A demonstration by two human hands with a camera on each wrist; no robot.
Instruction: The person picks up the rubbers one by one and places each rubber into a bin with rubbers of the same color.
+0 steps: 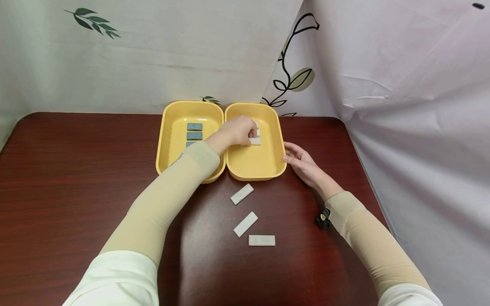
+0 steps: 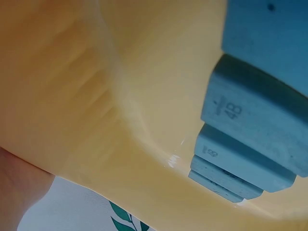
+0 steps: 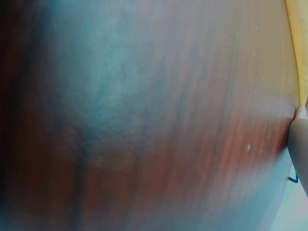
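Note:
My left hand reaches into the right yellow tray. Its curled fingers and thumb pinch a white rectangular block low over the tray floor; the fingers partly cover more white blocks just behind it. My right hand touches the outer right side of that tray with fairly straight fingers and thumb. In the left yellow tray, under my left forearm, blue erasers lie in a column. The left wrist view shows several of these erasers, some marked 4B.
Three white blocks lie apart on the dark red-brown table in front of the trays: one near the tray, a tilted block and a level block. A pale patterned curtain hangs behind and to the right.

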